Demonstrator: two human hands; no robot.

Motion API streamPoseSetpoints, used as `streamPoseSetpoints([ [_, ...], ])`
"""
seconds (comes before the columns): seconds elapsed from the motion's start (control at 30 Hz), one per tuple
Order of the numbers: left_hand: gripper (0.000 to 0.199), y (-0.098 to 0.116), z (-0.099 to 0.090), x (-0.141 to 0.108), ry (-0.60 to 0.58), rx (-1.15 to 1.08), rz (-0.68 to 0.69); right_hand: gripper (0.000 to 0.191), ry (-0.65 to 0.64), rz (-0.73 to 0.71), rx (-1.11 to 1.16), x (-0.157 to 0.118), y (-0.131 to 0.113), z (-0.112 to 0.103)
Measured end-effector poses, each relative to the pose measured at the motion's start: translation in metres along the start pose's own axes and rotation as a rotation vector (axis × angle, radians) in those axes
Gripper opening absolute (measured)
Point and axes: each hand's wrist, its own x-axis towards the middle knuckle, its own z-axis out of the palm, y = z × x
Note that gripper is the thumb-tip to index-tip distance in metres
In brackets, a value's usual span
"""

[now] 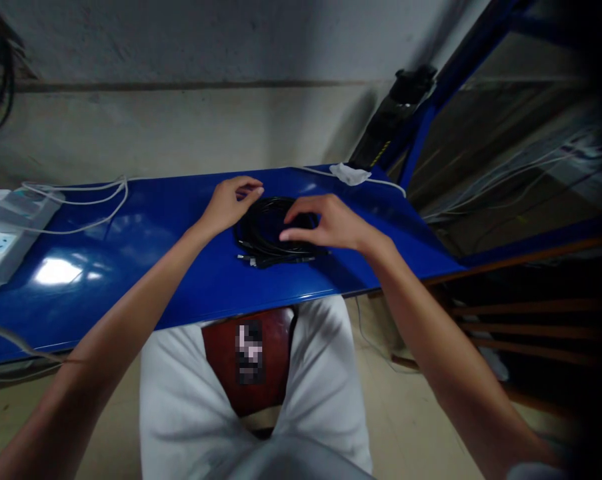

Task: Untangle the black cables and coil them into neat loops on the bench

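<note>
A coil of black cable [248, 233] lies on the blue tabletop [145, 267] in front of me, its plug ends showing along the near side. At the coil's upper left is my left hand [232, 202], fingers curved and a gap between thumb and fingertips. Over the right part of the coil hovers my right hand [328, 223], thumb and index finger spread apart with nothing between them. Whether either hand touches the cable I cannot tell. Part of the coil is hidden under my right hand.
At the left end sits a power strip [11, 233] with a looping white cord [98, 230]. Crumpled white tissue [349, 174] and a dark bottle [388, 123] stand at the back right, beside a blue metal frame [421, 137]. A wall [181, 130] runs behind the table.
</note>
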Motion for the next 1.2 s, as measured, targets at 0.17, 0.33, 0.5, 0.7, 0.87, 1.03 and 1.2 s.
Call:
streamPoseSetpoints([
  [0.17, 0.021, -0.029, -0.037, -0.014, 0.297, -0.259, -0.149, 0.058, 0.473, 0.231, 0.21, 0.056, 0.078, -0.004],
  [0.33, 0.028, -0.035, -0.057, -0.03, 0.522, -0.498, -0.283, 0.062, 0.666, 0.459, 0.538, 0.083, 0.143, 0.012],
  [0.5, 0.044, -0.012, -0.064, -0.029, 0.576, -0.806, -0.312, 0.067, 0.693, 0.486, 0.649, 0.068, 0.157, 0.025],
  [0.7, 0.054, 0.014, -0.055, -0.028, 0.52, -0.941, -0.472, 0.07, 0.713, 0.436, 0.705, 0.06, 0.157, 0.029],
  [0.87, 0.055, 0.019, -0.053, -0.03, 0.502, -0.928, -0.508, 0.069, 0.719, 0.411, 0.707, 0.061, 0.155, 0.033],
  [1.03, 0.048, 0.014, -0.057, -0.03, 0.481, -0.842, -0.503, 0.062, 0.686, 0.451, 0.682, 0.061, 0.159, 0.032],
  [1.2, 0.044, 0.006, -0.058, -0.032, 0.474, -0.769, -0.465, 0.061, 0.665, 0.523, 0.636, 0.063, 0.16, 0.032],
])
